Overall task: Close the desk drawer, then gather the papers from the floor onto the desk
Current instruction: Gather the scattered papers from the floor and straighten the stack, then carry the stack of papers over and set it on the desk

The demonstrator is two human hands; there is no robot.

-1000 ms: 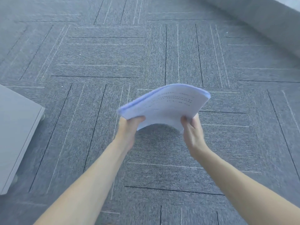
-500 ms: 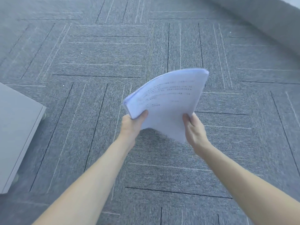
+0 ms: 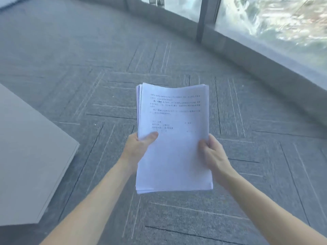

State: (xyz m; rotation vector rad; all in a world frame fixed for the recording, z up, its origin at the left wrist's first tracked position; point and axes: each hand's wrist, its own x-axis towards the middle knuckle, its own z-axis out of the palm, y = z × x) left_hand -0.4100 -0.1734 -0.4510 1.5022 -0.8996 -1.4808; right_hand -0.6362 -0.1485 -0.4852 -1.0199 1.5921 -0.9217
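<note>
A stack of white printed papers (image 3: pixel 173 138) is held up in front of me, nearly upright, with the printed side facing me. My left hand (image 3: pixel 139 147) grips its left edge with the thumb on the front sheet. My right hand (image 3: pixel 211 152) grips the right edge. Both forearms reach in from the bottom of the view. The grey desk (image 3: pixel 26 165) shows one corner at the left, below and to the left of the papers. No drawer is in view.
Grey carpet tiles (image 3: pixel 88 85) cover the floor all around. A low grey sill (image 3: pixel 256 59) runs along the back right under large windows (image 3: pixel 274 20). A dark window post (image 3: pixel 203 16) stands at the top centre.
The papers have been raised from a bent, tilted bundle to an upright, squared stack. My view has lifted from the floor, so the windows and sill now show.
</note>
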